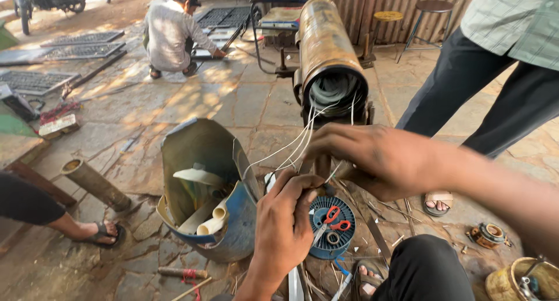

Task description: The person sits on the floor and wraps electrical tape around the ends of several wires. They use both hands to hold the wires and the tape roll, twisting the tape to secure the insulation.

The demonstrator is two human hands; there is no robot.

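A long rusty metal cylinder point(327, 45) lies on a stand with its open end toward me, grey windings visible inside. Several thin white wires point(297, 144) run out of that end down to my hands. My left hand point(285, 219) pinches the wire ends low at centre. My right hand point(378, 158) reaches across from the right and closes on the same bundle just below the cylinder's mouth. Under my hands sits a blue spool point(332, 228) with red-handled scissors point(333, 216) and a tape roll on it.
A cut-open blue drum point(204, 184) holds pale pipe pieces at left. A metal pipe point(96, 184) lies on the stone floor. A person in dark trousers point(483, 85) stands at right; another person point(172, 33) crouches far back by metal grilles. A sandalled foot point(99, 231) is at left.
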